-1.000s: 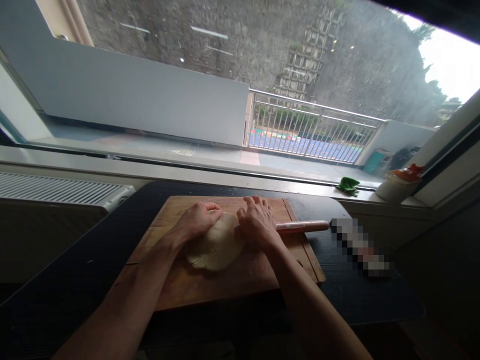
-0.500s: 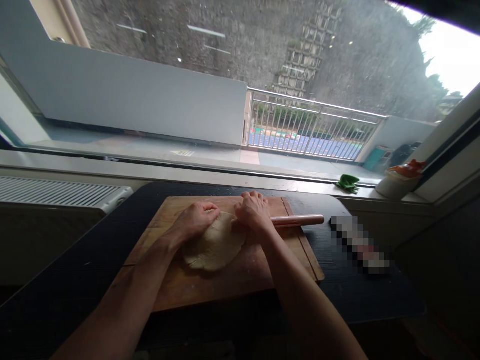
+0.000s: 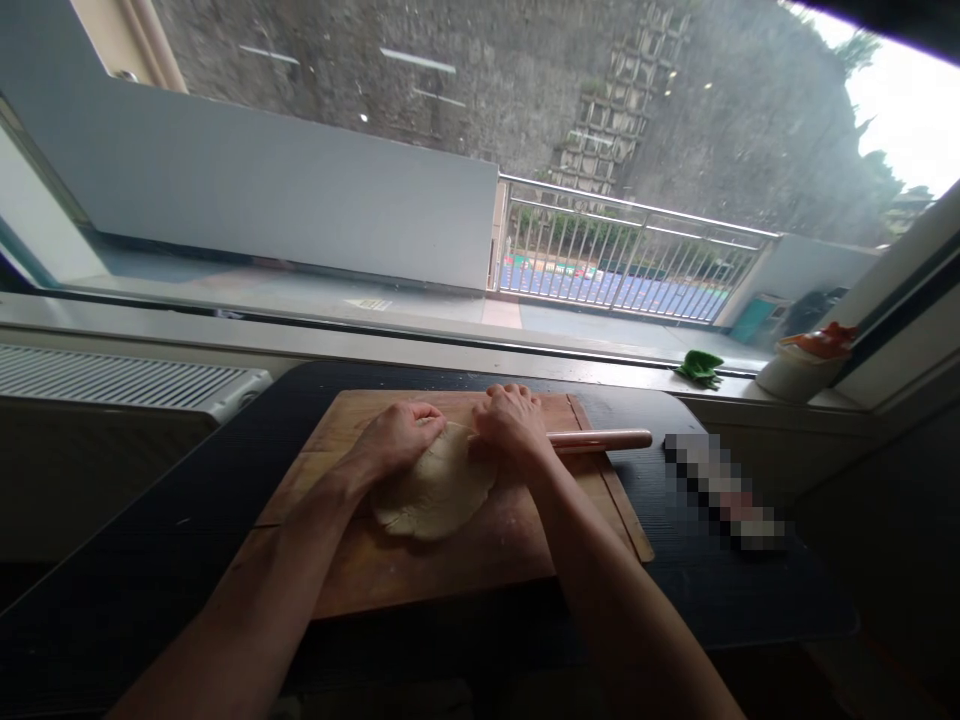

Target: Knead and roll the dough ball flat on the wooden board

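Two bare hands work at a rect. brown wooden board (image 3: 480, 570). Flat, round, cream dough (image 3: 435, 490) lies mid-board. L hand (image 3: 405, 435), toward board's far L part, has fingers curled in, closed on dough's far edge; thumb mostly hidden. R hand (image 3: 514, 425), over board's far R part, lies atop a smooth reddish-brown rolling pin (image 3: 600, 440), fingers bent; can't tell if they wrap it, b/c underside's hidden. Pin pokes out past board's R edge. Under board: blk wood-grain table (image 3: 172, 510). R of board, on table: a long, narrow pixelated item (image 3: 724, 490). Beyond board, to R, on sill: crumpled green item (image 3: 699, 368) & white pot w/ orange top (image 3: 801, 370). L of board: white ribbed radiator (image 3: 127, 385).
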Demonstrator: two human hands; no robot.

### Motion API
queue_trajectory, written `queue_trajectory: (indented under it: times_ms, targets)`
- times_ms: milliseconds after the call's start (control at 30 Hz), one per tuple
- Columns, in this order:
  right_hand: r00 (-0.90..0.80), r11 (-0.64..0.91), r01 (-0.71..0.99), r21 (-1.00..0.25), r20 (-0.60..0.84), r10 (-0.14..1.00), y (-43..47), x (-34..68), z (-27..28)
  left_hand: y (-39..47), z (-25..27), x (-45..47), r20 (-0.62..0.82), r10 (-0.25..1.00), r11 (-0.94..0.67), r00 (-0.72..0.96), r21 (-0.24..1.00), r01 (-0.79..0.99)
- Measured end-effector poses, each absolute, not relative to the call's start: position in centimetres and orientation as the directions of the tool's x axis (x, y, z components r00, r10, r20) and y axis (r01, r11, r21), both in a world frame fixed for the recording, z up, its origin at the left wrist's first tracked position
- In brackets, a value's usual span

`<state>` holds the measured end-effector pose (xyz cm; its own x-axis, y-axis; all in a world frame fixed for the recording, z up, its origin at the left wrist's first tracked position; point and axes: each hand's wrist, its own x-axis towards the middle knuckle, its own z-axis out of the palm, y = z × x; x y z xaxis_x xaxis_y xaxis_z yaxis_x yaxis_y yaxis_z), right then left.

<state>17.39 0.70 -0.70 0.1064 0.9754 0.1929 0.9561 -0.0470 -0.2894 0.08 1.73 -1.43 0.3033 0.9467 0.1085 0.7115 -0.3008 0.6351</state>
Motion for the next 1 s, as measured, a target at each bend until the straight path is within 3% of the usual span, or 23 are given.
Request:
queue_trajectory:
  times_ms: [100, 233, 333, 667, 833, 1000]
  targets:
    - [0.11, -0.043, 0.955, -0.292, 0.215, 0.97, 0.8, 17.3, -0.9, 1.7, -1.4, 0.1, 0.093, 0.954, -0.278, 0.286, 0.635, 0.721]
    - [0.06, 0.053, 0.965, -0.256, 0.415, 0.908, -4.6, 16.6, -1.5, 1.7, -1.3, 0.0, 0.114, 0.946, -0.306, 0.305, 0.632, 0.712]
    - [0.032, 0.079, 0.976, -0.205, 0.488, 0.872, -7.9, 16.1, -1.8, 1.6, -1.3, 0.0, 0.118, 0.946, -0.306, 0.304, 0.641, 0.704]
    - [0.142, -0.028, 0.954, -0.3, 0.365, 0.92, 1.7, 17.2, -0.6, 1.3, -0.5, -0.1, 0.123, 0.935, -0.309, 0.332, 0.74, 0.598]
    - [0.035, 0.081, 0.955, -0.286, 0.38, 0.924, -2.1, 17.4, -1.6, 1.1, 0.1, -0.8, -0.031, 0.914, -0.211, 0.405, 0.815, 0.539]
    - [-0.071, 0.167, 0.959, -0.23, 0.374, 0.925, -4.8, 18.5, -1.2, 0.9, -0.1, -0.7, -0.002, 0.918, -0.188, 0.397, 0.879, 0.439]
